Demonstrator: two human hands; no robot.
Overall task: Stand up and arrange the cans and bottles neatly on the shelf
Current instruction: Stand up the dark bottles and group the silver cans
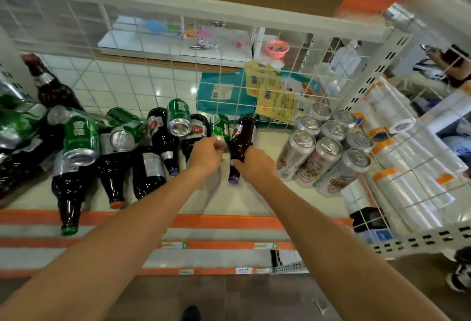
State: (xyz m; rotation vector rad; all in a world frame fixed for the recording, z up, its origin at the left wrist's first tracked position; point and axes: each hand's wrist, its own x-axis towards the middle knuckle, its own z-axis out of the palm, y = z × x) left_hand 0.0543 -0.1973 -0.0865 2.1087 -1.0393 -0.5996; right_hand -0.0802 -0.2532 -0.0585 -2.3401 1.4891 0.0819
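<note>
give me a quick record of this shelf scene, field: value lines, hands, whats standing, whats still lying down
left hand: closed on a lying green can
right hand: gripping a dark bottle, cap toward the camera
standing: white cans, grouped at the right
lying: brown bottles and green cans, jumbled at the left and centre
surface: shelf backed by a wire grid

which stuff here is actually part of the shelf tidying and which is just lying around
Part of the job:
- brown bottle in the right hand
- green can at the left hand
- toppled green cans and dark bottles
- silver cans, already upright

Just lying about:
- plastic-wrapped rolls
- pink bowl
- yellow packets
</note>
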